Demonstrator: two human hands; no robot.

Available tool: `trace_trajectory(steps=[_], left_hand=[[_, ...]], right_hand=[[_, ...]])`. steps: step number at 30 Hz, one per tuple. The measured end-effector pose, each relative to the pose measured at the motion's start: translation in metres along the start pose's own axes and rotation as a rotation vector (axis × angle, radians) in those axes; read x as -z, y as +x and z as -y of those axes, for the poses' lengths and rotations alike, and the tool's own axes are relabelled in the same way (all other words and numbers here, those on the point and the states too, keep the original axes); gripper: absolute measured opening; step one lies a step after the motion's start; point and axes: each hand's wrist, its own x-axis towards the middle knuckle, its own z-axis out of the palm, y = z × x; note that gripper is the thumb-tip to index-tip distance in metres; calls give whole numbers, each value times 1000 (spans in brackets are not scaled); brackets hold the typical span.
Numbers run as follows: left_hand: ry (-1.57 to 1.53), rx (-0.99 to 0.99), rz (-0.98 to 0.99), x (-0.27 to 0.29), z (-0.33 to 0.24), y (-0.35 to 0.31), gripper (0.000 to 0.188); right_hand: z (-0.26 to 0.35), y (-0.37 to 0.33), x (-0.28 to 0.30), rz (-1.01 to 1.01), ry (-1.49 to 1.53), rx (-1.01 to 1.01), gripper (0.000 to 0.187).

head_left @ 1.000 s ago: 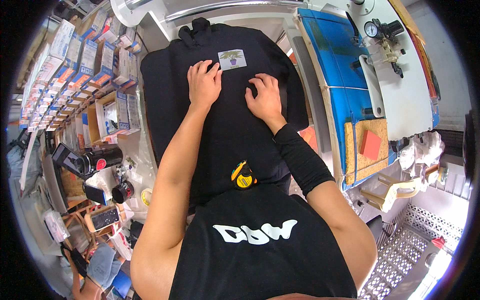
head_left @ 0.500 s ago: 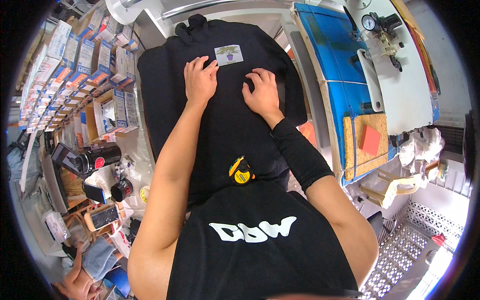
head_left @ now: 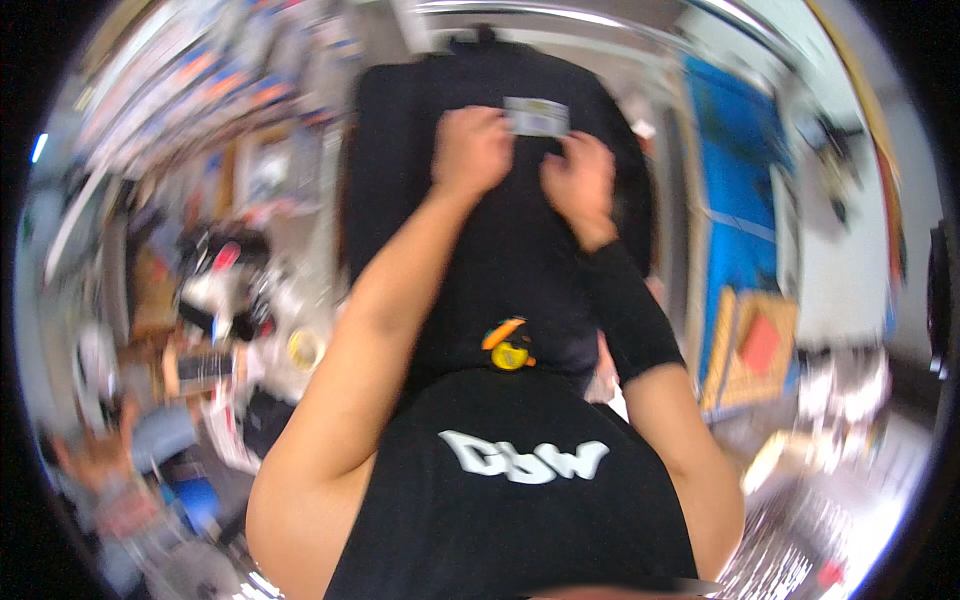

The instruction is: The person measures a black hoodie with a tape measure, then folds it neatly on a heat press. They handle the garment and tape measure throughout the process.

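Observation:
A black hooded sweatshirt [head_left: 520, 240] lies spread out in front of me. On its upper part rests a small pale rectangular sheet with a printed potted-plant picture [head_left: 537, 117]. My left hand [head_left: 473, 152] is at the sheet's left edge, its fingers bent and smeared by motion; whether they grip the sheet cannot be made out. Just below the sheet's right corner, my right hand [head_left: 582, 182] rests over the fabric with thumb and fingers apart. A yellow and black tape measure [head_left: 510, 352] sits close to my body at the garment's lower part.
Stacked boxes [head_left: 230, 90] stand at the left, above a cluttered table. At the right is a blue padded board [head_left: 735, 170] with a tan board [head_left: 722, 355] and red block [head_left: 760, 342] on it. Another person [head_left: 110, 460] is at the lower left.
The view has shifted and blurred, so the scene sits further right. Both hands have come closer to the printed sheet, the right one reaching up to its lower right corner.

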Motion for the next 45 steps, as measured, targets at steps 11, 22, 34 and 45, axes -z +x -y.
trace_trajectory(steps=[11,22,34,45], left_hand=[[-168,226,-428,196,-6,-92,18],[-69,993,-926,369,106,-277,10],[-135,876,-739,372,123,-323,9],[-137,889,-780,397,151,-337,11]], right_hand=[[-16,-64,52,29,210,-152,24],[33,-136,132,209,156,-278,16],[199,-131,115,404,54,-24,13],[255,-121,92,493,-7,48,11]])
